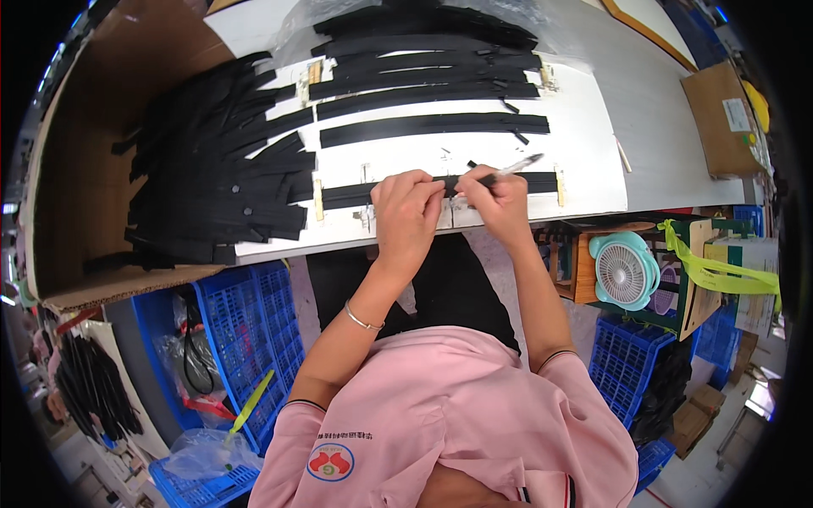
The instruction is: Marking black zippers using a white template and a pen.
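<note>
A long black fabric strip (343, 196) lies across the near side of a white board (584, 157), between two tan tape marks. My left hand (406, 212) is closed, its thumb and fingers pressed on the middle of the strip at a small dark piece. In my right hand (500, 203) is a pen (518, 166), gripped with its clear end pointing up and right. The fingertips of that hand meet the strip just right of my left hand. Fingers partly hide where the two hands come together. Another black strip (432, 129) lies flat farther back.
Several black strips (423, 63) are stacked at the back. A heap of them (220, 186) fills a cardboard box (93, 110) at left and spills onto the board. At right are a turquoise fan (625, 271) and a carton (720, 118). Blue crates (241, 313) flank me below.
</note>
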Demonstrator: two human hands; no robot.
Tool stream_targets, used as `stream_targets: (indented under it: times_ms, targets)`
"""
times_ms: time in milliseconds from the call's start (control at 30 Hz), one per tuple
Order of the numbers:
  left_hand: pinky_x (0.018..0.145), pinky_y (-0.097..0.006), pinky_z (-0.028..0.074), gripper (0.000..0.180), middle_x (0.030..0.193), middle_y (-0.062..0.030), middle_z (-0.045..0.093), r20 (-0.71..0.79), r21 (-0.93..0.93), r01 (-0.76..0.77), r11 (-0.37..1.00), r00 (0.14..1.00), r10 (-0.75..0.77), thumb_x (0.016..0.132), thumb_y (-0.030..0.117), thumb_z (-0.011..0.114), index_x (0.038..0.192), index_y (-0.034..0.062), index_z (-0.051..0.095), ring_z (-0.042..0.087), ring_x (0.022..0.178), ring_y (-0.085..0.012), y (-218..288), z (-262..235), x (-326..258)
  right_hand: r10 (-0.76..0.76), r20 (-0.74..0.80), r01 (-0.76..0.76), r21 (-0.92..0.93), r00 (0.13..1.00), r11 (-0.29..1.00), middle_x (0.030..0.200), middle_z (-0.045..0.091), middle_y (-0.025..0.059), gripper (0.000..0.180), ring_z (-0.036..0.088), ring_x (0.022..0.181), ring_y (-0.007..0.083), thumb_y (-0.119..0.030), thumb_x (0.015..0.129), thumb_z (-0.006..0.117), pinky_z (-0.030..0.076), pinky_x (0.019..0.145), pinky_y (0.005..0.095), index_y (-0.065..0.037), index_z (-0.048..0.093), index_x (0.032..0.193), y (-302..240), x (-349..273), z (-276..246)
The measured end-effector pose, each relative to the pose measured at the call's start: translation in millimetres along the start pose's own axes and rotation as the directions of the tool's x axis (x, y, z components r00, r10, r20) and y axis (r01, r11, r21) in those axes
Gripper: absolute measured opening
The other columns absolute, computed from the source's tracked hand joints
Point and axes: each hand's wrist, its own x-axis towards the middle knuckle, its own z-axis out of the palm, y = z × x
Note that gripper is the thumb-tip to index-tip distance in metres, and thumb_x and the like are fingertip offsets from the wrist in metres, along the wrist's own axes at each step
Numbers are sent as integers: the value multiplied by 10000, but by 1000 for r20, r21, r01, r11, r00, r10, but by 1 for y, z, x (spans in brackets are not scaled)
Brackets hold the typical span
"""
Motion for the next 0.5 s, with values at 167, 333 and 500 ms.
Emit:
stream_targets:
  times_ms: [167,333,500]
  targets:
    - [911,-369,416,106,986,-24,681,2,13,-12,1000,1000,12,824,54,785,927,68,766,619,967,-227,3,-4,0,163,-287,-99,225,944,969,808,690,18,188,525,648,27,-142,988,605,375,559,191,-22,729,914,5,-1,-53]
    - [908,-364,418,112,1007,-28,697,11,68,-4,998,1000,3,838,56,778,947,77,766,625,979,-221,7,0,0,262,-254,-229,154,931,961,800,698,20,179,582,721,65,-110,1001,616,462,652,228,9,717,913,33,-5,-80]
    - [963,-395,418,154,1093,-59,686,36,-51,-87,995,995,89,842,67,762,995,79,748,612,1050,-263,36,24,11,146,-252,-119,120,957,986,773,694,19,170,580,701,64,-128,1001,639,463,635,233,3,726,936,41,-5,-75]
